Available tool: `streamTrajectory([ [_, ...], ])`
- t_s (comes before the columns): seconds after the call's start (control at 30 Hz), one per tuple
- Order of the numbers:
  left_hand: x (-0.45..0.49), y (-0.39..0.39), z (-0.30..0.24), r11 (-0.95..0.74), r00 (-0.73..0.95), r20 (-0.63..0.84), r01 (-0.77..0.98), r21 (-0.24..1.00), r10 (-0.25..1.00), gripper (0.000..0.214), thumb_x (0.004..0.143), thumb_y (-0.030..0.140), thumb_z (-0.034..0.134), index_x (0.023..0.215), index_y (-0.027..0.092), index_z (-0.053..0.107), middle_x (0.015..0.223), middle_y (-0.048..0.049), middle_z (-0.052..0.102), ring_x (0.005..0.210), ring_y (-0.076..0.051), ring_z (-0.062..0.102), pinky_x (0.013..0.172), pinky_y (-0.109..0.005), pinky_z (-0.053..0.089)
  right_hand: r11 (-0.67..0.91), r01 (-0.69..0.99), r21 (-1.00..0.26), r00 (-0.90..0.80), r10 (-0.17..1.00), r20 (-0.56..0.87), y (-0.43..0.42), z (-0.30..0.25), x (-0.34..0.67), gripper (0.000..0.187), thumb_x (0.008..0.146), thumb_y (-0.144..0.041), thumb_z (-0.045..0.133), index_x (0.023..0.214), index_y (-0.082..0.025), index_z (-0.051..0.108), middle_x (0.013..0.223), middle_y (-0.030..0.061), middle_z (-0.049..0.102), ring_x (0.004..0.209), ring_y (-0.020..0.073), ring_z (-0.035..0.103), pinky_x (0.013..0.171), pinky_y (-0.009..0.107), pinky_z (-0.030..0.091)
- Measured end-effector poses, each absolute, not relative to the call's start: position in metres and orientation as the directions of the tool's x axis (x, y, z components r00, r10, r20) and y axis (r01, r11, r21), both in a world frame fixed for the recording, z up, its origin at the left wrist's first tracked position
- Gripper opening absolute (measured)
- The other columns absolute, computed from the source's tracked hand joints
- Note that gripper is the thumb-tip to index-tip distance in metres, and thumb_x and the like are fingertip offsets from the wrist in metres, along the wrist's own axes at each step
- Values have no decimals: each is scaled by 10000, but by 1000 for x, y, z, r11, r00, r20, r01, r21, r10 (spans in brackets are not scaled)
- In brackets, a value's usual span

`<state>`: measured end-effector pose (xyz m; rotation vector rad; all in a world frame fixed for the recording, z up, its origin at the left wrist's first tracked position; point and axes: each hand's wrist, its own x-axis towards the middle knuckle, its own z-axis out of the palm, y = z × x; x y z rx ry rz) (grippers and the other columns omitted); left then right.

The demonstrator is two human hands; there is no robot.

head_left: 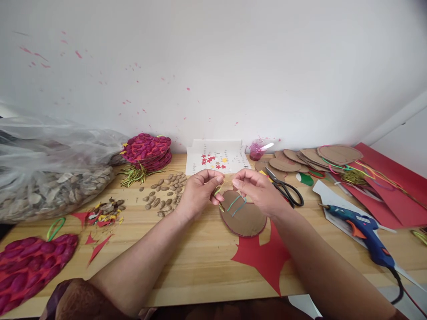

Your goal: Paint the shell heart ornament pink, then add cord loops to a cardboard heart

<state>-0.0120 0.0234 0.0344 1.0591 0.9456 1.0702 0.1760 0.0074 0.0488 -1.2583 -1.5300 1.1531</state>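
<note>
In the head view my left hand point(202, 190) and my right hand point(258, 190) are close together, both with thumb and fingertips pinched. A thin yellow string point(227, 181) runs between the two pinches. More yellow-green strands hang under my left fingers. Just below my hands lies a heart-like cardboard piece point(246, 222) with a dark pink edge. A teal cord point(235, 206) crosses its upper part, and my fingers hide some of its top. Under it, cut red paper point(262, 262) sticks out toward me.
Black-handled scissors point(289, 192) lie right of my hand, with a blue glue gun point(363, 233) beyond. Shells or seeds point(163, 193) are scattered left, near a stuffed plastic bag point(50, 178). Cardboard cutouts point(338, 155), a pink paint cup point(256, 152) and decorated hearts point(36, 266) also stand about.
</note>
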Motion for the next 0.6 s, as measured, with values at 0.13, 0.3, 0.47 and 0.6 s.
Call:
streamTrajectory([
  [0.13, -12, 26, 33, 103, 136, -74, -222, 970, 988, 256, 878, 387, 708, 903, 173, 571, 805, 19, 680, 397, -78, 597, 332, -182, 425, 196, 323, -926, -308, 947, 93, 2, 48, 174, 161, 874, -343, 662, 795, -207, 631, 748, -17, 617, 678, 121, 522, 637, 264, 414],
  [0.3, -10, 25, 31, 106, 76, -96, -145, 984, 992, 194, 927, 350, 629, 902, 194, 518, 831, 7, 703, 359, -64, 549, 318, -181, 399, 408, 331, -851, -527, 828, 192, -6, 46, 165, 112, 888, -183, 625, 781, -204, 649, 793, -4, 683, 754, 136, 582, 723, 277, 442],
  [0.47, -10, 24, 28, 88, 102, -78, -97, 991, 992, 204, 929, 379, 629, 902, 203, 529, 761, 30, 683, 345, -67, 519, 313, -183, 382, 461, 312, -831, -547, 802, 240, -10, 49, 161, 129, 890, -162, 615, 770, -201, 643, 793, -7, 680, 763, 135, 589, 754, 286, 446],
  [0.6, -13, 25, 30, 68, 170, -53, -83, 994, 984, 261, 911, 431, 666, 919, 194, 558, 679, 41, 656, 345, -73, 514, 332, -186, 410, 320, 309, -896, -532, 839, 116, -10, 48, 162, 108, 899, -223, 629, 794, -202, 640, 768, -9, 662, 723, 131, 576, 712, 285, 449],
])
